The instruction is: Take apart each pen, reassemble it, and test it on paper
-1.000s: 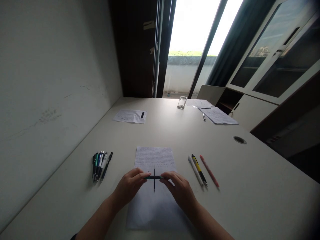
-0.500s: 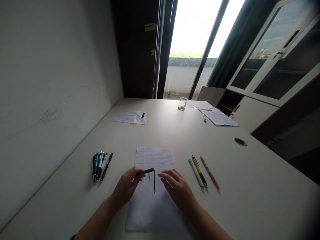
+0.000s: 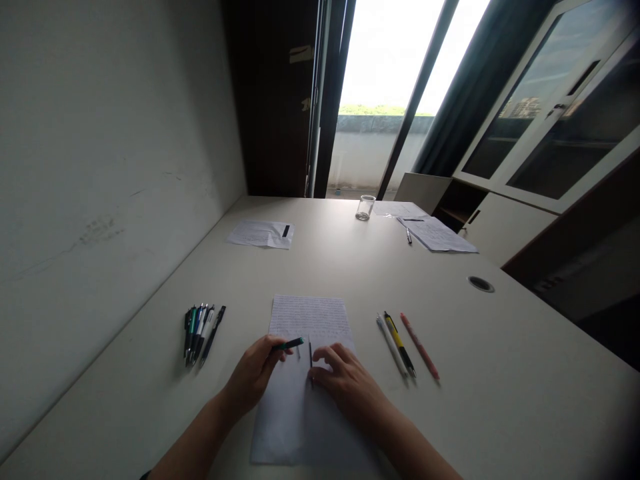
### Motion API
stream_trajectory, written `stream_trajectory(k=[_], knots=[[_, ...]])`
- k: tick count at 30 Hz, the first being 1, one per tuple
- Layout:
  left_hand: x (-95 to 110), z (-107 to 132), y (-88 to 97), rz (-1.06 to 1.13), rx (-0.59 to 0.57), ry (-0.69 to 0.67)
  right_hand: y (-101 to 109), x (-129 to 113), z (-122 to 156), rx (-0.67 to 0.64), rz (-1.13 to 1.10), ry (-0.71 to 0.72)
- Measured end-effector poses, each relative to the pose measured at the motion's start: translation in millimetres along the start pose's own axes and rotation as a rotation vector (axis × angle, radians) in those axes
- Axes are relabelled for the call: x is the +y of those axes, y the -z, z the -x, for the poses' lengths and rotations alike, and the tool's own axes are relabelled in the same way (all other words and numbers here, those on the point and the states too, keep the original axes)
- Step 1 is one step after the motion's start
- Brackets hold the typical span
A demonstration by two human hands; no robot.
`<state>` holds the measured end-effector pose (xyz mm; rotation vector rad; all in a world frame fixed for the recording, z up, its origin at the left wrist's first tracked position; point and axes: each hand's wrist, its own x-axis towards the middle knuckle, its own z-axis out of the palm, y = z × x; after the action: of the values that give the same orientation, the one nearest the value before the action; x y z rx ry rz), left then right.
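Observation:
My left hand (image 3: 253, 372) is closed around a dark green pen barrel (image 3: 290, 345), which points to the right above the sheet of paper (image 3: 280, 427). A thin dark pen refill (image 3: 310, 350) lies lengthwise near the middle of that sheet. Over its lower part, my right hand (image 3: 345, 380) has thumb and fingers curled in, the thumb tip touching the refill. Between the barrel and the refill a small slim grey piece (image 3: 299, 352) rests on the paper; its kind is too small to make out.
Left of the sheet lies a row of several pens (image 3: 203, 333). On the right are a white pen (image 3: 392, 343), a yellow and black pen (image 3: 400, 343) and a pink pen (image 3: 420, 347). Farther back stand a glass (image 3: 365, 208) and papers (image 3: 440, 235); a white wall (image 3: 125, 200) borders the left.
My right hand has moved slightly left and its fingers have closed in on the refill. The pen barrel in my left hand has shifted a little left, away from the refill's upper end.

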<state>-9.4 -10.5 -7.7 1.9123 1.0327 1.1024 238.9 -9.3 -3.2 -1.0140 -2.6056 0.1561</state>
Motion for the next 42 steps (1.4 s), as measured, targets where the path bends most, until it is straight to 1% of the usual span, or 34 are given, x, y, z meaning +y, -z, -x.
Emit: stream_trajectory(k=[7, 13, 17, 23, 26, 30, 33, 36, 39, 42], knots=[[-2, 1, -0.8, 0.029, -0.018, -0.008, 1, -5, -1, -0.042, 0.011, 0.018], [2, 0, 0.0, 0.025, -0.02, -0.004, -3, -10, -4, -0.07, 0.029, 0.003], [2, 1, 0.0, 0.021, -0.009, -0.006, -2, -11, -3, -0.033, 0.014, 0.019], [2, 0, -0.4, 0.013, 0.004, -0.011, 10, -10, -1, 0.038, -0.043, 0.028], [2, 0, -0.4, -0.001, 0.004, -0.013, 11, -7, 1, 0.067, -0.07, 0.024], [1, 0, 0.3, -0.023, -0.003, -0.022, 11, -3, 2, 0.091, -0.069, 0.06], [0, -1, 1.3, -0.039, -0.004, -0.032, 13, -1, 2, 0.155, -0.092, 0.087], [0, -1, 1.9, -0.08, -0.011, -0.044, 15, -1, 4, 0.277, -0.187, 0.084], [0, -2, 1.9, -0.118, -0.023, -0.065, 15, 0, 7, 0.466, -0.335, 0.003], [0, -3, 1.7, -0.155, -0.03, -0.084, 14, 0, 11, 0.65, -0.511, -0.135]])
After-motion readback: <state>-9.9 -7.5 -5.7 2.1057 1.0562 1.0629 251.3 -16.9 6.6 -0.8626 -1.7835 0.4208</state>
